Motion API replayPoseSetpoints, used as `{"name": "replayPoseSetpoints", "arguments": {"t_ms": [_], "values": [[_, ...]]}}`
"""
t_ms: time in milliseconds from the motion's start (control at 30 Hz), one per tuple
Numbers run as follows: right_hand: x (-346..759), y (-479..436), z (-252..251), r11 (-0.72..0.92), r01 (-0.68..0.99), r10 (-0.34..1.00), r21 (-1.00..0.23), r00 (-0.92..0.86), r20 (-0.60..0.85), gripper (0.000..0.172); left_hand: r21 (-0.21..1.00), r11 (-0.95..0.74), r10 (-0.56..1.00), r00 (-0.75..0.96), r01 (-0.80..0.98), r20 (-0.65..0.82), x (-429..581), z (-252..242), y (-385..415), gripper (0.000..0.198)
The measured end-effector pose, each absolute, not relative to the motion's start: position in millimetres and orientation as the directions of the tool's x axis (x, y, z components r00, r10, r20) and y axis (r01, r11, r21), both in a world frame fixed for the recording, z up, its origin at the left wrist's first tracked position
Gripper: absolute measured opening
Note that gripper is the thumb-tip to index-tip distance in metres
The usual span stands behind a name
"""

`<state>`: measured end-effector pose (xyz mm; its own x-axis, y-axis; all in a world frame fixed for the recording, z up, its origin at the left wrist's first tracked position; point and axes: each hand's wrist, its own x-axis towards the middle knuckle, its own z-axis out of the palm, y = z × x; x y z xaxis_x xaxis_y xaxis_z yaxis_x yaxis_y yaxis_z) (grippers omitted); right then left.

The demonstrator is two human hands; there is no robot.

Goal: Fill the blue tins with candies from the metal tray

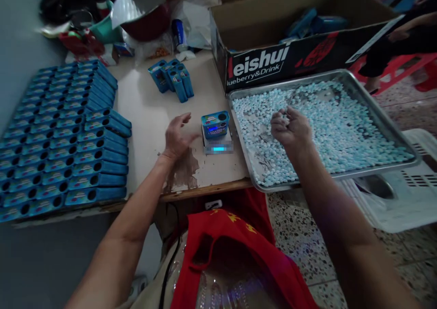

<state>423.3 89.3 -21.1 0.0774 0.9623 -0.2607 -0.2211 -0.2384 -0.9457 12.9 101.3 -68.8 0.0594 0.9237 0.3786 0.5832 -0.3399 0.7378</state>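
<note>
My left hand (178,137) hovers over the worktable with its fingers apart and nothing in it. Just right of it, a blue printed tin (214,124) with a dark round hole in its top stands on a small digital scale (218,148) whose display is lit. Over the metal tray (251,165), my right hand (291,126) is closed around some of the pale blue and white candies (327,136). Loose candies of the same kind cover much of the tray. How many pieces the hand holds cannot be made out.
Rows of blue tins (61,140) fill the table's left side. Several more tins (172,79) stand behind the scale. An open cardboard box (262,65) with blue packs inside sits behind the tray. Bowls (146,20) and bags crowd the back. A person's arm (408,29) shows at right.
</note>
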Motion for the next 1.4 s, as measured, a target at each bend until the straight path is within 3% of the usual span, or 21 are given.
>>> {"name": "replayPoseSetpoints", "arguments": {"t_ms": [67,133,233,333,467,667,933,1067,1200,1400], "values": [[419,95,-20,-0.177,-0.057,0.978,-0.983,0.100,-0.182,0.030,0.780,-0.371,0.922,0.103,0.504,0.372,41,-62,99,0.069],[414,99,-17,-0.117,0.053,0.989,-0.992,0.097,-0.111,0.031,0.809,-0.365,0.927,0.099,0.461,0.362,70,-51,100,0.059],[411,102,-4,-0.021,0.012,0.996,-1.000,0.092,-0.020,0.037,0.769,-0.435,0.892,0.108,0.468,0.439,107,-23,103,0.045],[408,106,21,0.068,-0.090,0.992,-0.994,0.112,0.058,0.042,0.693,-0.555,0.827,0.214,0.460,0.520,135,8,105,0.047],[395,110,54,0.164,-0.041,0.979,-0.986,0.132,0.157,0.048,0.685,-0.593,0.805,0.320,0.423,0.500,168,24,107,0.046],[379,99,65,0.124,0.139,0.978,-0.982,0.152,0.145,0.060,0.706,-0.582,0.811,0.349,0.403,0.470,201,8,113,0.045],[395,105,41,0.125,0.104,0.977,-0.987,0.160,0.140,0.061,0.798,-0.503,0.854,0.334,0.334,0.399,210,-10,114,0.043],[444,123,-1,0.095,0.112,0.964,-0.989,0.236,0.120,0.052,0.893,-0.403,0.897,0.281,0.199,0.342,194,-26,120,0.048],[476,139,-46,-0.075,0.008,0.929,-0.997,0.365,-0.067,0.033,0.909,-0.382,0.919,0.171,0.166,0.355,145,-31,118,0.049],[451,135,-71,-0.037,-0.039,0.965,-0.999,0.257,-0.045,0.031,0.910,-0.319,0.946,0.037,0.266,0.321,82,-30,106,0.050]]}}
